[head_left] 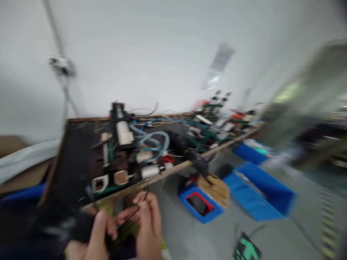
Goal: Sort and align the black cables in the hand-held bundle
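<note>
My right hand (148, 225) is closed in a pinch around a thin black cable (134, 213) below the front edge of the workbench. The strand slants down to the left, toward my left hand (96, 234). That hand has its fingers drawn together, but blur hides what lies in them. Beside it on the left is a dark, smeared shape (63, 225) that I cannot make out. Just beyond my hands, on the workbench (77, 151), sit a black fixture with a white block (124, 133), a loop of light blue tubing (162, 139) and small white cylinders (150, 171).
Electrical parts and wires (208, 126) crowd the bench's right half. Blue bins (260, 191) stand on the floor to the right, near a blue box with a red-rimmed opening (202, 204). A wall socket (60, 65) with hanging cords is at upper left.
</note>
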{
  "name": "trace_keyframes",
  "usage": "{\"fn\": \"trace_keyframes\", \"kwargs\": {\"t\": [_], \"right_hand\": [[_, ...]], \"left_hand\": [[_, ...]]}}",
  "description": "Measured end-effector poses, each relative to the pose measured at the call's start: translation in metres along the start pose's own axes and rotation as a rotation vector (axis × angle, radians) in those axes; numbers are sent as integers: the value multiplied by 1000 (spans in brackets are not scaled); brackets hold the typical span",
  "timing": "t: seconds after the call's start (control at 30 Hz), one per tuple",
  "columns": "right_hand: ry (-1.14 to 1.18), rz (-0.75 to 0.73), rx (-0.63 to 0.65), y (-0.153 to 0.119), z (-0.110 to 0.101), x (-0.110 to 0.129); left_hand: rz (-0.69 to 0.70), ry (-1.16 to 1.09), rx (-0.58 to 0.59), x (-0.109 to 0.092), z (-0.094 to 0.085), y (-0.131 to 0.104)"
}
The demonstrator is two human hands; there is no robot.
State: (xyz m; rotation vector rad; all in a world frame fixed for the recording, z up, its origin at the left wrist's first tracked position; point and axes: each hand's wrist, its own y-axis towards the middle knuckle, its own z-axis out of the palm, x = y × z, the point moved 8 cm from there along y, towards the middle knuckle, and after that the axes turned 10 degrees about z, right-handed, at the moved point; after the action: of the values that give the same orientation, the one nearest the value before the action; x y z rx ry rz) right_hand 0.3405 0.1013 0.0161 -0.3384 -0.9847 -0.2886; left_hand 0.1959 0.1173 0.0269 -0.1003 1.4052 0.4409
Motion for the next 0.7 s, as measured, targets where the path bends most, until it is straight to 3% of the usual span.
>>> {"fn": "trace_keyframes", "kwargs": {"t": [0.03, 0.17, 0.33, 0.47, 0.63, 0.7], "right_hand": [[32, 35, 27, 2, 5, -2], [86, 107, 98, 9, 11, 3], [159, 160, 131, 7, 9, 1], [137, 149, 169, 8, 11, -1], [-125, -57, 153, 11, 12, 13], [-213, -69, 133, 14, 13, 14]], "left_hand": [[-5, -97, -25, 0, -7, 2], [-53, -389, -22, 0, -6, 6], [-52, -477, -23, -12, -4, 11], [-8, -492, -40, -21, -9, 21], [-95, -375, -29, -8, -7, 19], [-109, -320, 6, -2, -4, 15]]}}
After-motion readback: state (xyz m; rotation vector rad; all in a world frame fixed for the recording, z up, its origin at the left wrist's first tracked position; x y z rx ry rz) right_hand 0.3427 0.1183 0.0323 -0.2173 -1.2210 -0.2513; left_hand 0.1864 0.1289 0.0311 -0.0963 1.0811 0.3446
